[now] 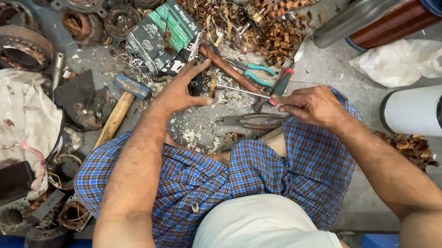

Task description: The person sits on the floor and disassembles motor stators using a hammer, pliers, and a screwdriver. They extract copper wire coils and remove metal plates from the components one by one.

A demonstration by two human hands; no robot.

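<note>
My left hand [180, 91] is stretched out over the littered floor, thumb and fingers apart in a curve, holding nothing. It hovers beside a wooden-handled tool [225, 69] and a green and black box [163, 36]. My right hand [312, 107] is closed on the red handle end of a thin screwdriver [242, 91], whose metal shaft points left toward my left hand. Under that shaft, grey pliers [247, 121] lie on the floor by my knee. A dark-handled tool with a red cap [281, 83] lies just above my right hand.
A hammer [123, 104] lies to the left, teal-handled pliers [257, 71] ahead. Copper wire scraps [277, 36] and motor stators [24, 47] cover the far floor. At left lies a stained white cloth [12, 118]. A copper spool [396, 21], plastic bag [408, 60] and white cylinder [427, 110] are at right.
</note>
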